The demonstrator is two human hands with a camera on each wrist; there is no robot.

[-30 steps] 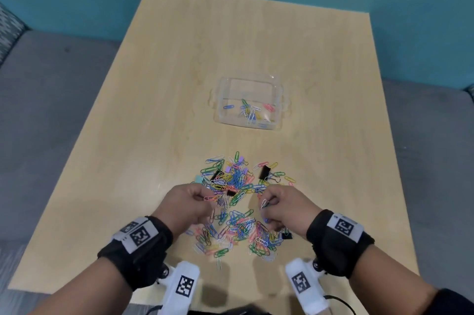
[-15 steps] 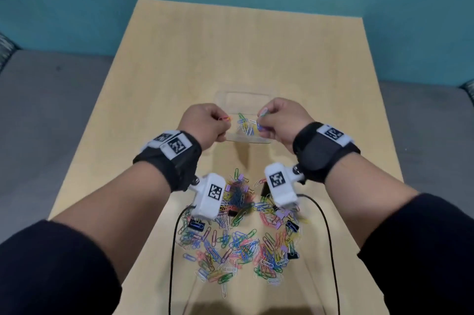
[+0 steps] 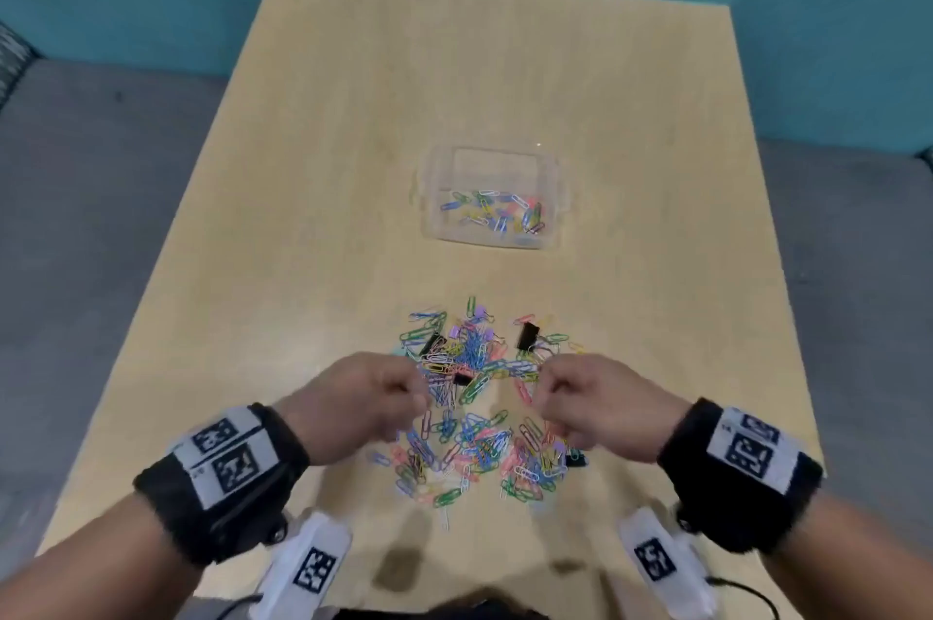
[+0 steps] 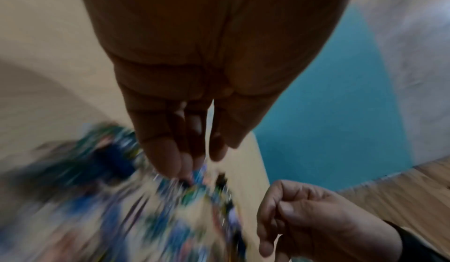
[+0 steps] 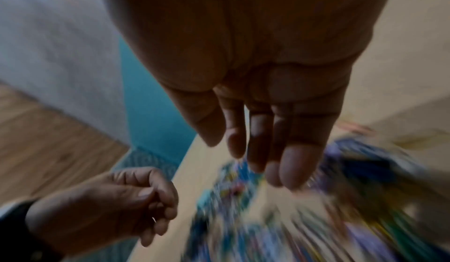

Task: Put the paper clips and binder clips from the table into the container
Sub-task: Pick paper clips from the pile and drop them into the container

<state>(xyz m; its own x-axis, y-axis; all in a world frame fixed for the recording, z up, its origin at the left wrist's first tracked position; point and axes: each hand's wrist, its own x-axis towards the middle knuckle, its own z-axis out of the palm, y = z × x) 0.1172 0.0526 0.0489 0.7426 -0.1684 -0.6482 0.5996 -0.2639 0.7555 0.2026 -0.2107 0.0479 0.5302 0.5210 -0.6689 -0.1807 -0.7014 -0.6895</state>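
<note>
The left hand (image 3: 361,405) and right hand (image 3: 593,405) hover side by side over the near part of a pile of paper clips (image 3: 474,412) on the surface (image 3: 353,114); fingers of both are curled in, but whether they pinch anything I cannot tell, the wrist views being blurred; black binder clips (image 3: 526,335) lie among the pile; the clear container (image 3: 492,200), well beyond, holds some paper clips.

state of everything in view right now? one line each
container: open, no lid, upright on table, some paper clips inside
clip pile: loose on table, outside container
black binder clip: on table at pile's far edge
left hand: over pile, grasp unclear
right hand: over pile, grasp unclear
</note>
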